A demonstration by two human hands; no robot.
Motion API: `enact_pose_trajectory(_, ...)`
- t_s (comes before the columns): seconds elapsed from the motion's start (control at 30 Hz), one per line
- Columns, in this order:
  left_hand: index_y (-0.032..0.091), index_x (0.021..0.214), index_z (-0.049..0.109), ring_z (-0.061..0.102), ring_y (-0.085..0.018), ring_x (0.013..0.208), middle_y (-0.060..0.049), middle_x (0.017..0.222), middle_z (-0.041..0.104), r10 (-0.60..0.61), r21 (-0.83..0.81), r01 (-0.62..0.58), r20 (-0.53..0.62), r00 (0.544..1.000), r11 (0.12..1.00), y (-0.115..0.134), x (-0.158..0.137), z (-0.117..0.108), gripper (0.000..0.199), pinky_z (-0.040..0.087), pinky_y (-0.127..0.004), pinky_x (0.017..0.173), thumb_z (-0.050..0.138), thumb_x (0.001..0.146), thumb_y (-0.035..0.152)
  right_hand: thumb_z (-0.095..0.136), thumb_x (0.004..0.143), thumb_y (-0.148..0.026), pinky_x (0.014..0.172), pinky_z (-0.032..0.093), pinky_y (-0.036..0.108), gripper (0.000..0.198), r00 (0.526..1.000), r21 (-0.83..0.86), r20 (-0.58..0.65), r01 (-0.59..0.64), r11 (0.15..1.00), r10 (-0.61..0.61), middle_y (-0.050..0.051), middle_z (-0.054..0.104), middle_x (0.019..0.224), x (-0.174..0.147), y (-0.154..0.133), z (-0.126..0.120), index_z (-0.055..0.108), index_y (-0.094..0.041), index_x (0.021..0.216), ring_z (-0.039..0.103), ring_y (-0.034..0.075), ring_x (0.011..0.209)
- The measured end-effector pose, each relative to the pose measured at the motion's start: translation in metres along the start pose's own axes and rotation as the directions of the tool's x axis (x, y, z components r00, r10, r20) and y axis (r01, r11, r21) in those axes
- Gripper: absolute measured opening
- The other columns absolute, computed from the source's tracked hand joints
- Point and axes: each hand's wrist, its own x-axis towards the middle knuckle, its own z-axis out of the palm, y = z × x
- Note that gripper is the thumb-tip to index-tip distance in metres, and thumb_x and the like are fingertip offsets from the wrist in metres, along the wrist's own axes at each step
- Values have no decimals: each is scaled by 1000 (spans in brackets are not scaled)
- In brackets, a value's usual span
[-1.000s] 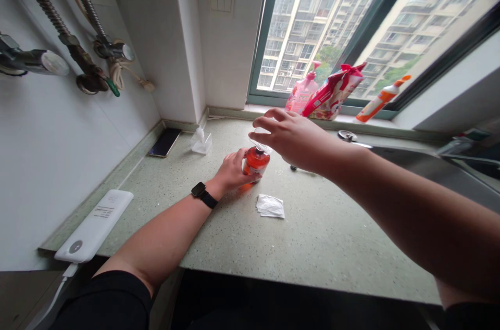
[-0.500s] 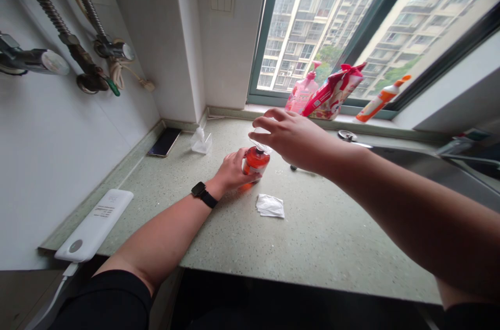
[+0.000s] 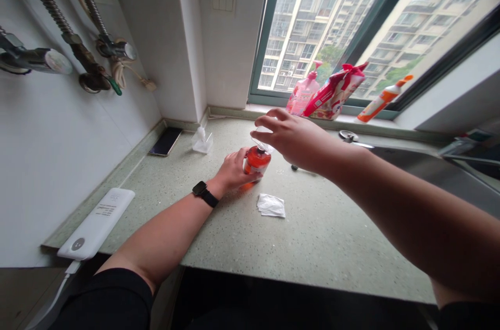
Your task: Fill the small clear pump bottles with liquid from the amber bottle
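A bottle of orange-red liquid (image 3: 257, 159) with a dark neck stands on the counter. My left hand (image 3: 233, 169), with a black watch on the wrist, is wrapped round its left side. Just above and right of the neck is my right hand (image 3: 279, 132), fingers curved round a clear, see-through object (image 3: 261, 138). Most of that object is hidden behind the fingers, and its kind is unclear. A folded white tissue (image 3: 271, 205) lies in front of the bottle. Left of the bottle stands a small clear plastic container with a white nozzle-like piece (image 3: 202, 141).
A phone (image 3: 166, 141) and a cabled white power bank (image 3: 97, 224) lie at the left. A pink pump bottle (image 3: 301, 94), a red bag (image 3: 336, 93) and an orange-white bottle (image 3: 378, 103) line the windowsill. A sink (image 3: 422, 168) is at right; a dark-tipped object (image 3: 294, 167) lies under my right arm.
The view has shifted very slightly. Both hands keep their places at the bottle, with hardly any visible movement.
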Motion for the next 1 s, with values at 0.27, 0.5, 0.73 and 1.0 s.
enact_pose_trajectory(0.27, 25, 138, 54, 74, -34, 105, -13, 121, 75, 17, -17, -17, -9, 1000, 1000, 1, 0, 0, 72, 58, -56, 95, 89, 83, 54, 55, 94, -4, 98, 56, 45, 50, 1000, 27, 3, 5, 1000, -5, 12, 69, 138, 2, -1, -2, 76, -25, 134, 54, 32, 129)
enact_pose_trajectory(0.5, 23, 140, 54, 73, -34, 108, -14, 124, 75, -5, -26, 5, 4, 1000, 1000, 2, 0, -1, 74, 57, -55, 97, 89, 82, 52, 54, 95, -4, 95, 57, 43, 46, 1000, 12, -9, 12, 1000, -12, 12, 69, 136, 2, 1, 1, 77, -23, 131, 54, 32, 126)
enact_pose_trajectory(0.73, 21, 140, 53, 72, -34, 109, -15, 125, 75, -12, -12, 12, 18, 1000, 1000, 4, 0, -2, 73, 56, -53, 97, 87, 84, 54, 54, 95, -5, 95, 61, 46, 48, 999, 18, -28, 39, 999, -38, 11, 71, 134, 3, 4, 3, 77, -26, 132, 56, 34, 127)
enact_pose_trajectory(1.0, 22, 138, 54, 73, -34, 108, -13, 123, 75, -21, 11, 21, 16, 1000, 1000, 4, 0, -1, 71, 55, -53, 98, 88, 83, 53, 55, 96, -7, 96, 62, 48, 47, 999, 54, -21, 42, 998, -41, 10, 72, 134, 8, 2, 1, 78, -28, 131, 57, 35, 128)
